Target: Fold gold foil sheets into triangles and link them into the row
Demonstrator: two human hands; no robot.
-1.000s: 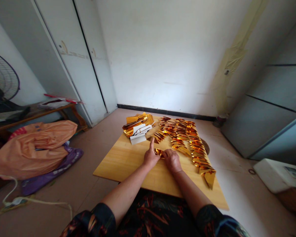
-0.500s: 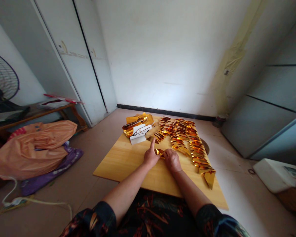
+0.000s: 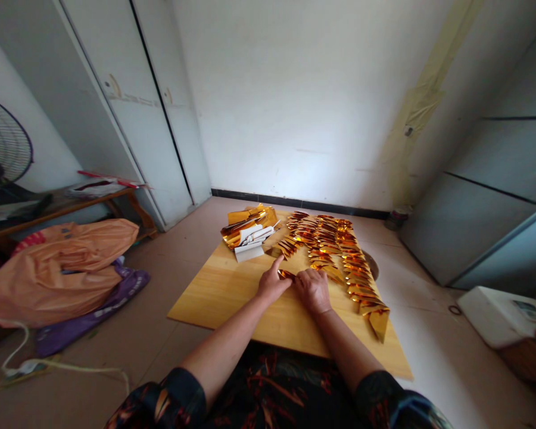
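Note:
Over the middle of the wooden board (image 3: 232, 292), a small piece of gold foil paper (image 3: 286, 274) is held between my two hands. My left hand (image 3: 272, 281) grips its left end, with the index finger sticking up and forward. Closed around the right end is my right hand (image 3: 311, 290), knuckles up. Just beyond them lie rows of folded gold foil pieces (image 3: 326, 241), packed closely and overlapping. A heap of loose gold and white paper sheets (image 3: 250, 232) rests at the board's far left.
An orange bag (image 3: 62, 268) and a purple bag (image 3: 93, 313) lie on the floor at left, near a white cable (image 3: 71, 363). Behind them are a low bench (image 3: 111, 196) and a fan (image 3: 4, 137). At right stand a grey fridge (image 3: 482, 208) and a white box (image 3: 500, 316).
The gold foil between my hands looks flatter and narrower than before. My left index finger has dipped slightly, and my right hand has turned a little.

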